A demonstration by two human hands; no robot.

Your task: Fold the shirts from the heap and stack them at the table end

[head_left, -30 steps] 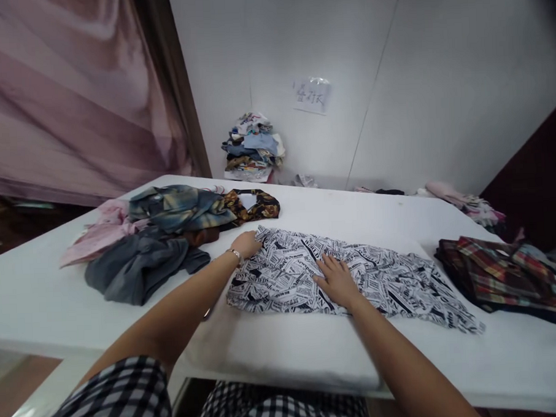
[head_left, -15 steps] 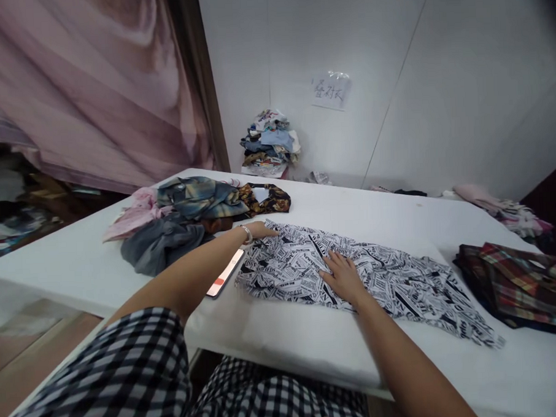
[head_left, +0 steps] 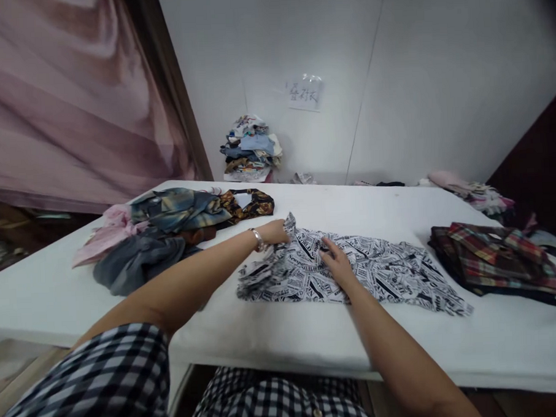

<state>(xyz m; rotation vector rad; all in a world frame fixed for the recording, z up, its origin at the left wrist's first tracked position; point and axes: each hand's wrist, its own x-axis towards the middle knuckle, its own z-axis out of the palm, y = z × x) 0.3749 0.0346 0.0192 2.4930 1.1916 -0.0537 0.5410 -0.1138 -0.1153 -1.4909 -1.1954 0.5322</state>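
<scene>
Your hands are both on the black-and-white newsprint garment, which lies spread across the middle of the white worktop. Largest around it is the pink curtain hanging at the far left, then the worktop itself. On the worktop to your left sits a heap of clothes (grey, pink, blue-tinted and a brown floral piece), and to your right a folded red plaid garment, well apart from the printed one. Against the wall a smaller stack of clothes stands under a paper note. Your left hand, with a bracelet at the wrist, pinches the garment's far left corner and lifts it off the surface, bunching the cloth. Your right hand lies flat, fingers spread, pressing the fabric down just beside it.
</scene>
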